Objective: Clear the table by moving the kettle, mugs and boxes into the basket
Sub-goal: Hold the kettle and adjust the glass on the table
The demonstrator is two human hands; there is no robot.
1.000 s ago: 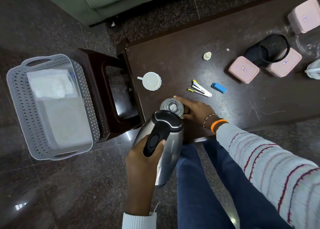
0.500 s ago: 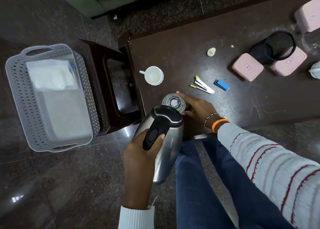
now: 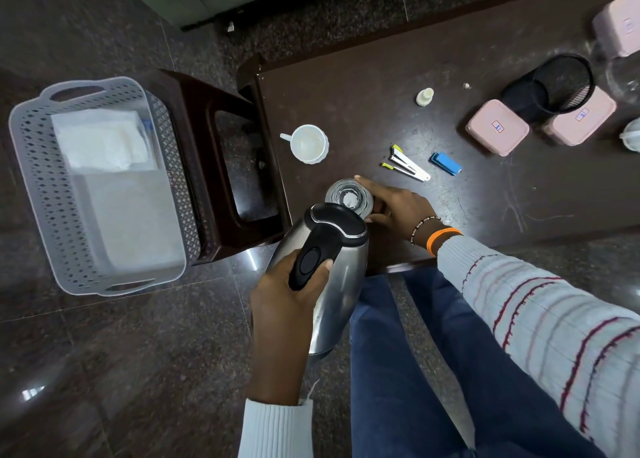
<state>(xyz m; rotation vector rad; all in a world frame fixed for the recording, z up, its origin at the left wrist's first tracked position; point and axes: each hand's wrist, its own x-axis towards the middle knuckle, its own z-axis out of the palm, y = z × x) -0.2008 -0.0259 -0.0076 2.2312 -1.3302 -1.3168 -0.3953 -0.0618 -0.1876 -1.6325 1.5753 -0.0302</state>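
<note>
Steel kettle (image 3: 332, 284) lower, nearer perforated basket (image 3: 31, 166)

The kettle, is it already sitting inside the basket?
No, the left hand holds the kettle by its handle near the table edge, apart from the basket.

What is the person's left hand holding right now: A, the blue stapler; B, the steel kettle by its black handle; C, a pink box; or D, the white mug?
B: the left hand grips the black handle of the steel kettle, held off the table's near edge, while the white mug sits untouched on the table.
</note>
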